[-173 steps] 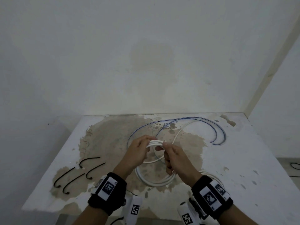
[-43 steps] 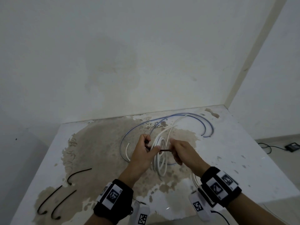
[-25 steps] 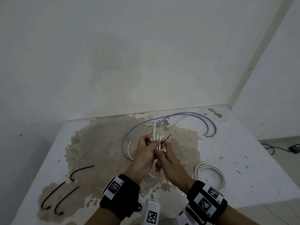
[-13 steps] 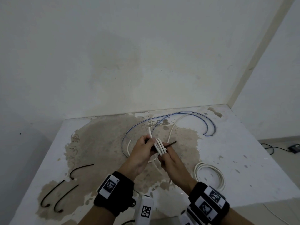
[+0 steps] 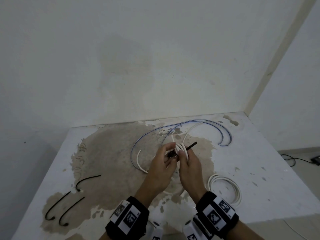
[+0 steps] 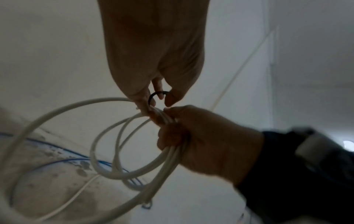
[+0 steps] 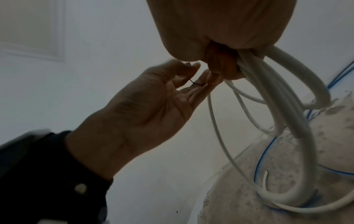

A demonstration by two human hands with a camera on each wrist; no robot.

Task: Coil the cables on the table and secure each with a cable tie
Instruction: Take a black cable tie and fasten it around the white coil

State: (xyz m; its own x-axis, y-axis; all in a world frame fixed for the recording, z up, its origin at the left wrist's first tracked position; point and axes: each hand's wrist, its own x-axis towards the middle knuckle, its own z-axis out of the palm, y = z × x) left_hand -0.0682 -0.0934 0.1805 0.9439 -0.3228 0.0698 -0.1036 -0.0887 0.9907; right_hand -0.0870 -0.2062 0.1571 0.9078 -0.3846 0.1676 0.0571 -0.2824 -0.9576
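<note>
A white cable coil point(image 5: 181, 146) hangs above the table point(image 5: 259, 170) between both hands. My right hand point(image 5: 183, 154) grips its gathered strands, seen close in the right wrist view as the white cable coil point(image 7: 275, 84) dropping from the right hand point(image 7: 226, 66). A black cable tie point(image 5: 190, 147) crosses the bundle, its tail pointing up and right. My left hand point(image 5: 170, 151) pinches the tie's other end; in the left wrist view the black cable tie point(image 6: 154, 97) curves in a small loop at the left hand point(image 6: 159, 98).
A blue cable point(image 5: 225, 135) curves over the far side of the table. A second white coil point(image 5: 223, 189) lies at the near right. Three spare black ties point(image 5: 86, 181) lie at the near left. A wall stands behind the table.
Since the earliest frame one black tie has left the group at the left and now wraps the held coil. In the last half second the tie's tail swung slightly up and right.
</note>
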